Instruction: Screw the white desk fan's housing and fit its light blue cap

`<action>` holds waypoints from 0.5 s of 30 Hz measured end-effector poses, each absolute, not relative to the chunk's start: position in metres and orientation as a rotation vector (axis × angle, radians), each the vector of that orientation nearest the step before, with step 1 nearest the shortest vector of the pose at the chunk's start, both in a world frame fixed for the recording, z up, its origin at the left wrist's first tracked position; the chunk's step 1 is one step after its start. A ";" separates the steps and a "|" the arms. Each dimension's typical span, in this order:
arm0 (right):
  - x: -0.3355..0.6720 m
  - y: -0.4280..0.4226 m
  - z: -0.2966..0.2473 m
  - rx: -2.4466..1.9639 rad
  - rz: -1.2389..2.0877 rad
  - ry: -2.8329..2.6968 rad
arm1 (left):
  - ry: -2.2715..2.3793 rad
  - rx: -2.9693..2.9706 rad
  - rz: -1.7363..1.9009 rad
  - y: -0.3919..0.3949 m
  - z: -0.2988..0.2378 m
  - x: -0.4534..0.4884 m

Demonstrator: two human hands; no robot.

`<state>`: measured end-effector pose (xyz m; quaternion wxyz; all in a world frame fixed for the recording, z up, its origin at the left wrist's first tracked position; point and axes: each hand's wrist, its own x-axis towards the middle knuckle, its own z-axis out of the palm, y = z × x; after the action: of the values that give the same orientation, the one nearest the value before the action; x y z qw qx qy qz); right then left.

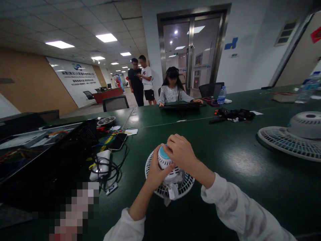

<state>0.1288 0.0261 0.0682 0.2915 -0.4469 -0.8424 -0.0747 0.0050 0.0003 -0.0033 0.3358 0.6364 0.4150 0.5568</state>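
Head view, looking down over a dark green table (pixel 225 160) that is filling most of the frame. An open black case (pixel 37 157) is sitting along the left edge, with coloured wiring showing inside. A big fan (pixel 293 140) is lying face down, well apart, at the far right. A seated person (pixel 173 92) is working at the far side of the table.

A small fan (pixel 187 185) is lying grille-down on the table, right in front of the wearer and under both hands. Left hand (pixel 156 172) is gripping the white hub (pixel 164 160) from the left, thumb wrapping across its side. Right hand (pixel 182 152) is closing over the hub's teal top, fingers curling down tight on it. A pale strip is hanging from the hub's near side, possibly a tag or a lead; the view is too blurred to tell.

Black cables (pixel 110 169) are looping just left of the small fan. A phone (pixel 117 141) is lying beyond them. A bottle (pixel 221 94) is standing near the seated person.
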 end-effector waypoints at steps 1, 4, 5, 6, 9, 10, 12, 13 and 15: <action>0.130 0.027 0.070 -1.171 -0.192 -2.240 | 1.078 1.666 1.454 0.000 -0.003 0.005; 0.137 0.029 0.076 -0.965 -0.084 -2.315 | 1.072 1.673 1.471 0.000 -0.001 0.005; 0.139 0.030 0.078 -0.860 -0.024 -2.365 | 1.085 1.670 1.474 -0.001 -0.001 0.004; 0.142 0.031 0.079 -0.761 0.041 -2.411 | 1.102 1.664 1.472 -0.001 0.000 0.004; 0.152 0.035 0.083 -0.602 0.225 -2.486 | 1.128 1.646 1.460 -0.001 -0.001 0.003; 0.155 0.036 0.084 -0.584 0.278 -2.502 | 1.121 1.644 1.463 -0.001 -0.001 0.003; 0.161 0.038 0.085 -0.566 0.363 -2.540 | 1.094 1.638 1.476 -0.001 -0.002 0.003; 0.163 0.039 0.087 -0.561 0.395 -2.561 | 1.082 1.633 1.482 -0.001 -0.002 0.003; 0.167 0.040 0.090 -0.565 0.441 -2.597 | 1.067 1.621 1.478 -0.001 -0.002 0.003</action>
<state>0.1671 0.0397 0.0899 0.2218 -0.2046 -0.9399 0.1597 0.0032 -0.0009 -0.0023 0.3441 0.6240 0.4107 0.5688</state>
